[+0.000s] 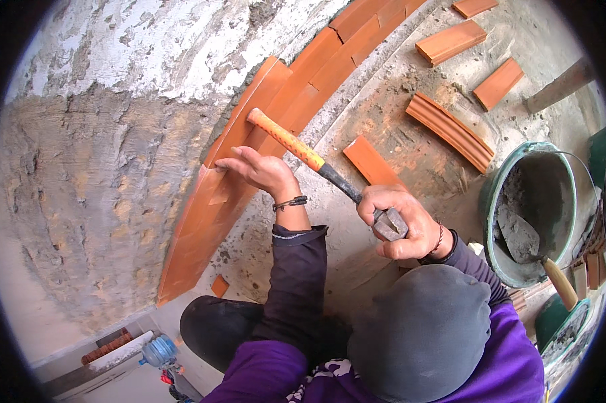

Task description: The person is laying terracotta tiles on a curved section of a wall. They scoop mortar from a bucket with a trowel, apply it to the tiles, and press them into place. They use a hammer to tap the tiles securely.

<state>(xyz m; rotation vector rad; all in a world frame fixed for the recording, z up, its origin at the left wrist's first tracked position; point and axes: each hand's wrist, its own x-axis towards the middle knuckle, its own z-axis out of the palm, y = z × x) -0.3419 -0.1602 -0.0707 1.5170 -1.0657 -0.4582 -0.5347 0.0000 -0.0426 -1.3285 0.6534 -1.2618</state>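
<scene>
My right hand (405, 218) is closed around the head end of a hammer (296, 146). The hammer's orange and black handle points up and left, its butt end over the face of the tiled wall. My left hand (259, 169) is open with fingers stretched, touching or very near the upper edge of the terracotta tiles (205, 211). These tiles run in a band along the foot of the wall. One tile (257, 87) near the handle's end rises above the course beside it.
Rough, partly plastered wall (108, 181) stands at left. Loose terracotta pieces (451, 41) and a moulded tile (449, 132) lie on the dusty floor. At right, a green bucket (491, 221) holds grey mortar and a trowel (518, 236). A pole (559, 86) stands beyond it.
</scene>
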